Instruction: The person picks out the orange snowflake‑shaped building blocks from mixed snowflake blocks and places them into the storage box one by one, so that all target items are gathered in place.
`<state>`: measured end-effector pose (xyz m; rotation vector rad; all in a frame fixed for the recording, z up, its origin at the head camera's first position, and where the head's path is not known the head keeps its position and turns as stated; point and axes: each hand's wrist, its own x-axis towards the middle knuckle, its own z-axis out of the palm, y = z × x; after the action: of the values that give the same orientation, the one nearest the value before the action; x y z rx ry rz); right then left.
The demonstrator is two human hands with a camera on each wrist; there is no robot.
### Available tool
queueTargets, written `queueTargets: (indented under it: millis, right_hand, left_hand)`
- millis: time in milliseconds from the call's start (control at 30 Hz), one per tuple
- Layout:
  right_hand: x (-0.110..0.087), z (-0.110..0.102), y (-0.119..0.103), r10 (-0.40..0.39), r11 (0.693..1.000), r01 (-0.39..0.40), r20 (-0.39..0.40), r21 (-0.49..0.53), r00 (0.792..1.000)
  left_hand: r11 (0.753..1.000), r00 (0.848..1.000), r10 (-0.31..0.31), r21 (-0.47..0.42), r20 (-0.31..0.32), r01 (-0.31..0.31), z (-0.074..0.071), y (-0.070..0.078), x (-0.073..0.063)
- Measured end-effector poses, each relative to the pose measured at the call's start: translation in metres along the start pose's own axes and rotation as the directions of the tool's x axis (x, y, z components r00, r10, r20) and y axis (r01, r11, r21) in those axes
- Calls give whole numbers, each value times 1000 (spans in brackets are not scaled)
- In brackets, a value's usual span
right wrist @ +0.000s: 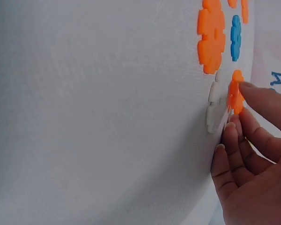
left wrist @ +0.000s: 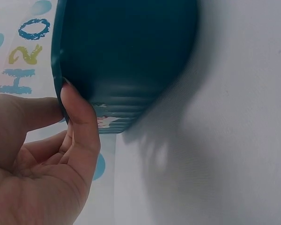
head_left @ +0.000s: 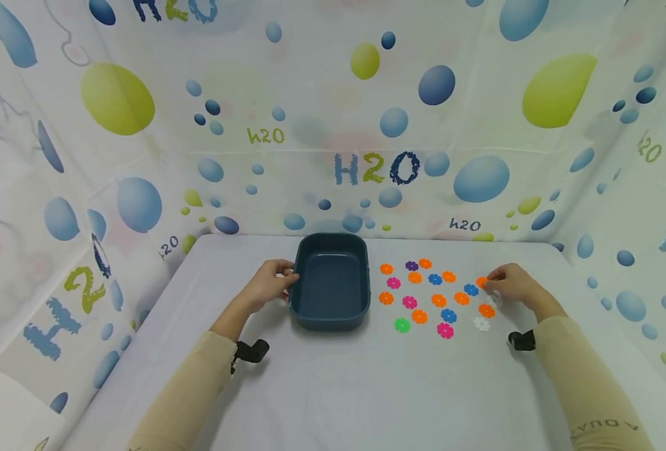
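My left hand (head_left: 266,283) grips the left rim of a dark blue-green plastic bin (head_left: 333,291), thumb on one side of the wall and fingers on the other. The bin has nothing in it. Over on the right, my right hand (head_left: 514,285) pinches an orange flower-shaped disc (right wrist: 236,91) between thumb and fingers at the edge of a scattered group. Just by these fingers lies a white disc (right wrist: 215,110), partly covered by the hand in the head view. A blue disc (head_left: 471,290) lies close to the left of the pinched one.
Between bin and right hand lie several more flower-shaped discs, among them a green one (head_left: 402,325), a pink one (head_left: 445,331), a purple one (head_left: 412,266) and a second white one (head_left: 482,324). The white-covered table (head_left: 355,388) ends at a patterned curtain (head_left: 310,138).
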<state>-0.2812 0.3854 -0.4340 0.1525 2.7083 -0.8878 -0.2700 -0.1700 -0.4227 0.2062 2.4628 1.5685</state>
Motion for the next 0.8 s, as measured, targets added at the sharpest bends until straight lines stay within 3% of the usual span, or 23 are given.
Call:
queueTargets:
  millis: [300,467,800]
  right_hand:
    - [-1,-3,6,-49,997,53,-80,49,996]
    - [-8,-7,4,-89,990,98,-86,101,992]
    - [-26,-3,-24,-162,971,182,-129,156,978]
  left_hand:
    - [1000,1000,9,-10,5,-8,1,-1,-1]
    - [1000,1000,4,-8,4,-4,0,-1,1]
    - [1000,1000,-5,-5,6,5,0,1,0]
